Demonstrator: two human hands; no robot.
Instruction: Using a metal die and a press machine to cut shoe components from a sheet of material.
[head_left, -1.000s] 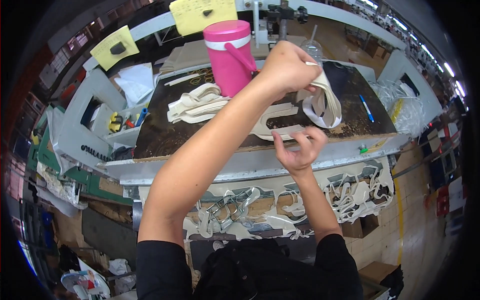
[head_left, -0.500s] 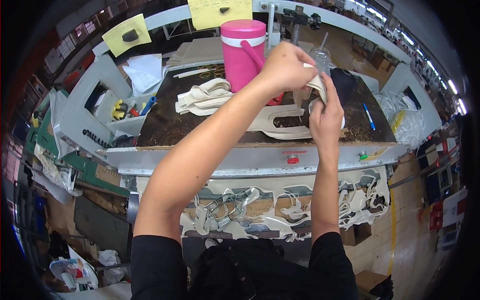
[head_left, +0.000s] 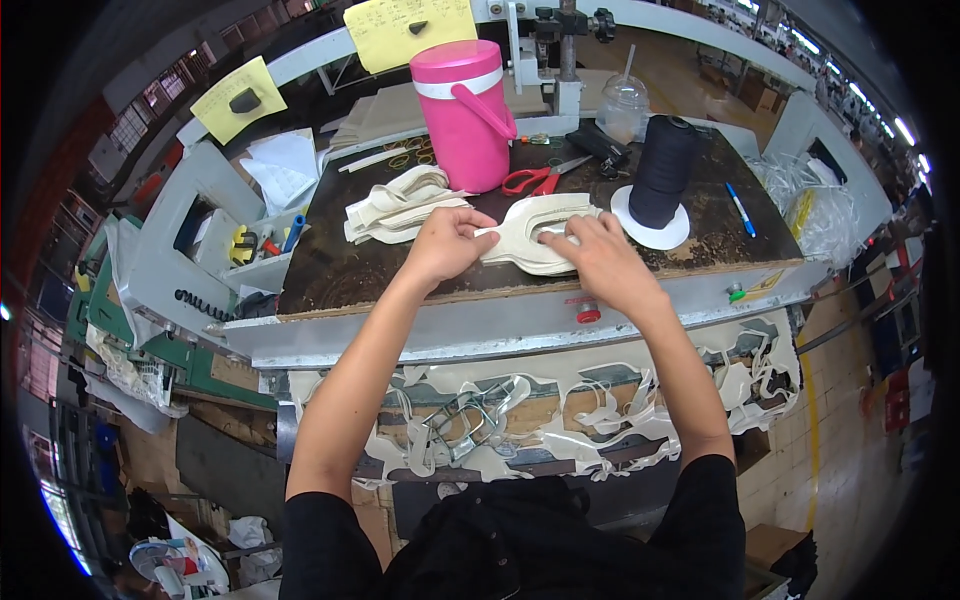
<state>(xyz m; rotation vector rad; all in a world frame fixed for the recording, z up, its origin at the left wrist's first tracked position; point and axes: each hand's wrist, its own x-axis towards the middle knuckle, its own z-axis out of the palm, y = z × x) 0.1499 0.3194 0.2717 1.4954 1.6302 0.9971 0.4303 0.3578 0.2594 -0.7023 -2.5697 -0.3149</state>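
Observation:
A stack of cream-coloured, U-shaped cut pieces (head_left: 522, 237) lies near the front edge of the dark work board. My left hand (head_left: 448, 245) is closed on its narrow left end, thumb and forefinger pinching the layers. Over the right side bends my right hand (head_left: 608, 258), its fingers curled onto the prongs and into the gap between them; part of the stack is hidden under it. Just right of that hand, a black thread cone (head_left: 662, 172) stands on a white disc (head_left: 668, 236). Red-handled scissors (head_left: 535, 181) rest behind the stack.
Another pile of cream pieces (head_left: 395, 205) lies to the left, by a pink jug (head_left: 462, 120). Behind stand a clear cup with a straw (head_left: 623, 108) and a black object (head_left: 598, 145). A blue pen (head_left: 740, 210) lies at right. Cream offcuts (head_left: 560, 440) hang below the board.
Both hands have come down from above the board, where they held a bent bundle of cream pieces, onto the stack. The thread cone and scissors now show more fully. The view has shifted slightly.

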